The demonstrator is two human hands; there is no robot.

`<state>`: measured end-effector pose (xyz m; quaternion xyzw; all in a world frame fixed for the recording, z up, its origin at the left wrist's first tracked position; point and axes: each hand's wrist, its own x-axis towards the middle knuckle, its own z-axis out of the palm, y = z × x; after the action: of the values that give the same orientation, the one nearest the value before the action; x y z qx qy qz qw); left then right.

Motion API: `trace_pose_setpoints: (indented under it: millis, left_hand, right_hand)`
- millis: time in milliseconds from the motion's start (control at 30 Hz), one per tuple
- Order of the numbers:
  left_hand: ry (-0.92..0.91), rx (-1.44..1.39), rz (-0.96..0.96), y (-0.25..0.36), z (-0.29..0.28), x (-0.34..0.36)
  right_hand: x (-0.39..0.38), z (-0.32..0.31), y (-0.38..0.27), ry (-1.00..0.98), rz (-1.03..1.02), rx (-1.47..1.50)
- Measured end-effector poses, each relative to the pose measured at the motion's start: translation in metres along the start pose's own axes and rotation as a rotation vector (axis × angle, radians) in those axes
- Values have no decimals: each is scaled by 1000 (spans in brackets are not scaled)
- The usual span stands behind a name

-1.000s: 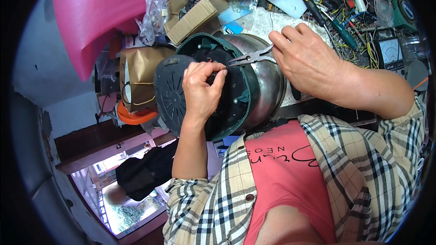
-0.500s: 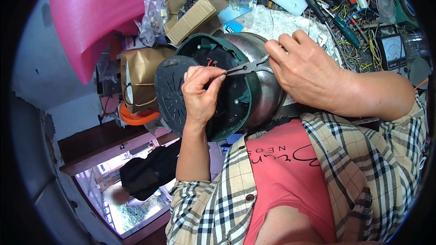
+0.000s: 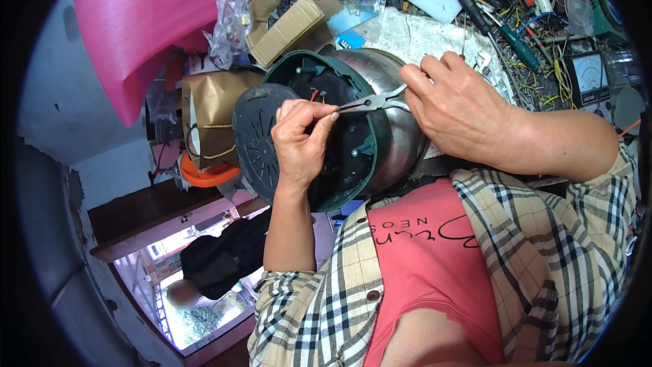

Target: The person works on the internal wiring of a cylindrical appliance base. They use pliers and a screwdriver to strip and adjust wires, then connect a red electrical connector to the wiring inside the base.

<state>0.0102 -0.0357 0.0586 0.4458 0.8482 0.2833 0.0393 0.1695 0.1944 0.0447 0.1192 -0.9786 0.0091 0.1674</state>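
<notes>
My right hand point(image 3: 456, 110) grips long-nose pliers point(image 3: 369, 103) by the handles, their jaws pointing left. At the jaw tips, my left hand point(image 3: 297, 141) pinches thumb and forefinger together on a tiny piece too small to make out. Both hands are over the open underside of a metal pot point(image 3: 402, 144) lying on its side, with a dark green plastic base point(image 3: 377, 153). A red wire point(image 3: 313, 95) shows inside the base, partly behind my left hand. Against its left side leans a round black slotted cover point(image 3: 252, 132).
Beyond the pot stand an open cardboard box point(image 3: 285, 30) and a brown paper bag point(image 3: 207, 115). Screwdrivers point(image 3: 517, 47), tangled wires and an analog meter point(image 3: 588, 75) crowd the bench at right. A person in dark clothes point(image 3: 224, 258) is by the doorway at lower left.
The pliers' handles are spread a little wider, and my right hand has shifted slightly right. My left hand keeps its pinch almost in place.
</notes>
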Motion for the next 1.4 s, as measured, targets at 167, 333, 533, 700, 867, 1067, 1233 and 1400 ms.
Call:
trace_pose_setpoints:
  millis: [167,333,533,700,867,1067,1233,1400]
  left_hand:
    - [-5,23,18,3,2,2]
    - [-10,31,27,3,1,2]
    - [-4,40,25,3,2,2]
    - [25,28,32,2,6,3]
    - [27,39,40,1,7,3]
    - [27,43,56,2,3,0]
    - [3,64,44,3,2,0]
    - [-7,72,49,4,1,1]
  right_hand:
    - [-2,5,1,2,2,-14]
    - [-3,7,0,34,-6,13]
    - [-3,10,2,62,-51,22]
    - [-5,12,7,49,-111,38]
    - [-5,13,8,39,-125,15]
    - [-4,13,1,100,-127,-68]
    - [-4,11,1,97,-132,-92]
    - [-4,11,1,92,-117,-77]
